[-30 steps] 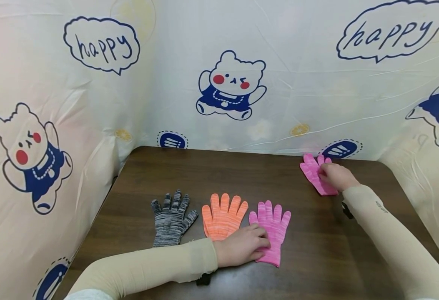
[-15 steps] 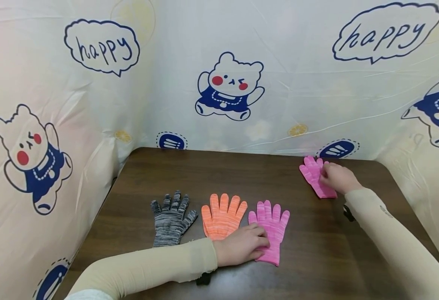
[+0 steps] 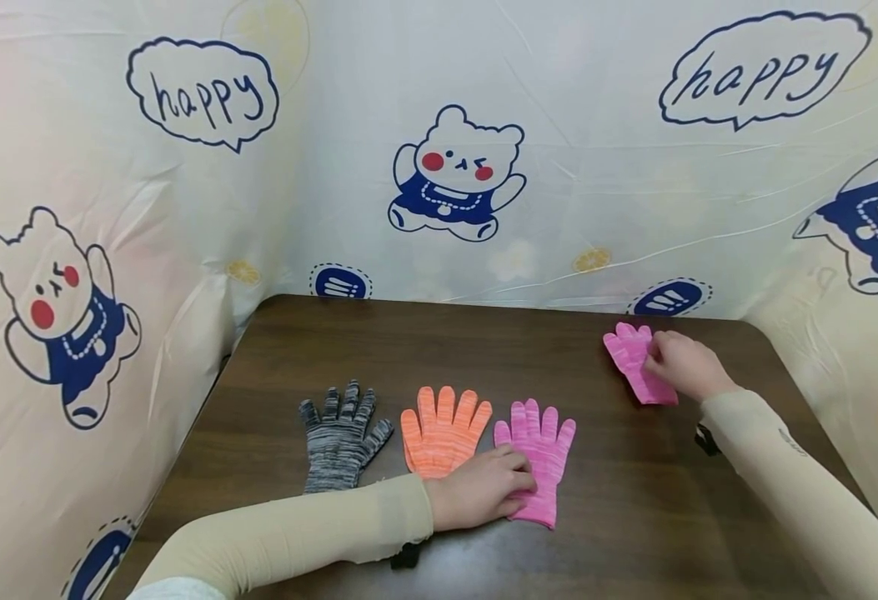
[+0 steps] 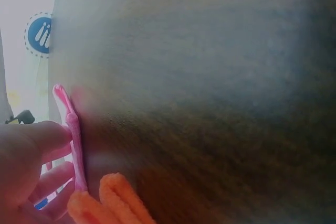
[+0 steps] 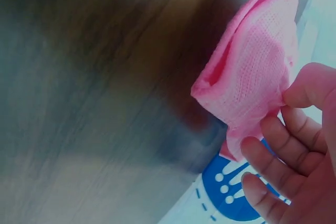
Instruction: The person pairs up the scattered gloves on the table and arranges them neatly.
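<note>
My right hand (image 3: 688, 364) pinches a pink knitted glove (image 3: 639, 367) near the table's far right side. In the right wrist view that glove's (image 5: 252, 72) cuff gapes open, and my thumb and forefinger meet at its edge. My left hand (image 3: 479, 490) rests with its fingertips on a second pink glove (image 3: 547, 450), which lies flat, fingers pointing away. Left of it lies an orange glove (image 3: 444, 429), its lower part hidden behind my left hand. A grey-and-black striped glove (image 3: 339, 446) lies farther left, its cuff covered by my forearm.
The gloves lie on a dark brown wooden table (image 3: 408, 342). A pale curtain (image 3: 318, 183) printed with bears and "happy" bubbles surrounds its back and sides. My left sleeve (image 3: 296, 529) stretches across the near part of the table.
My right hand has drawn the pinched pink glove slightly toward me and to the right, off the back edge. My left hand and the other gloves stay in place.
</note>
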Available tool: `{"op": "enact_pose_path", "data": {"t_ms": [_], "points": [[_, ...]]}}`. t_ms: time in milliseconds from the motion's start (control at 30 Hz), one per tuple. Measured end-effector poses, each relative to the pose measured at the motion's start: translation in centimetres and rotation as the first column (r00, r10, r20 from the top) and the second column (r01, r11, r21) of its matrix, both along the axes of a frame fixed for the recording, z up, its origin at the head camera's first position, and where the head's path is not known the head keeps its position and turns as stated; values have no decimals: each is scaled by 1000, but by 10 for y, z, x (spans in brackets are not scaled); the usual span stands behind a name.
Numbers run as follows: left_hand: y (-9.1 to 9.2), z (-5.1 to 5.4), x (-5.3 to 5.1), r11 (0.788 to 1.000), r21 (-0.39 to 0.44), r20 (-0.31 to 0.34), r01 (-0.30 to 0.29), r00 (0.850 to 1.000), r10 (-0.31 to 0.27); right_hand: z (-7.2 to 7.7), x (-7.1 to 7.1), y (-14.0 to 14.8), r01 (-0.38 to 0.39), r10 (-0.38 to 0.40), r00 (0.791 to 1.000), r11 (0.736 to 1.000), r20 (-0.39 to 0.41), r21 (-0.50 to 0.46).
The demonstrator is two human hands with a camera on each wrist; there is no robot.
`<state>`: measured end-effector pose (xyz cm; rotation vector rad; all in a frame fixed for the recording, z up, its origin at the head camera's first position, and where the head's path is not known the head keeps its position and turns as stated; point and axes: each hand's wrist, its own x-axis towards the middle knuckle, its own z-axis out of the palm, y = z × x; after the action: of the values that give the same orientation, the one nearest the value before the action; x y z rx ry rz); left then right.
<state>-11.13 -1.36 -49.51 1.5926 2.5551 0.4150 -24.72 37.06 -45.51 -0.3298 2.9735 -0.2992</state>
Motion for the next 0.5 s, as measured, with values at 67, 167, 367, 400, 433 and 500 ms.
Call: {"op": "enact_pose_path", "data": {"t_ms": [67, 167, 367, 400, 433, 500], "points": [[0, 0, 0, 1000, -1, 1, -1, 1000, 1, 1, 5, -1, -3, 3, 1000, 1000, -13, -3], [0, 1, 0, 1000, -1, 3, -5, 1000, 5, 5, 12, -5, -17, 17, 999, 1000, -43, 2], [0, 3, 1, 1000, 1, -6, -6, 1000, 6, 15, 28, -17, -20, 18, 993, 1000, -115, -12], [0, 4, 2, 1000, 1, -4, -6, 1000, 6, 16, 31, -19, -18, 16, 992, 1000, -124, -17], [0, 4, 2, 1000, 3, -1, -5, 1000, 5, 17, 34, -21, -20, 17, 991, 1000, -131, -22], [-1, 3, 2, 1000, 7, 5, -5, 1000, 5, 20, 41, -24, -26, 22, 990, 999, -140, -28]]}}
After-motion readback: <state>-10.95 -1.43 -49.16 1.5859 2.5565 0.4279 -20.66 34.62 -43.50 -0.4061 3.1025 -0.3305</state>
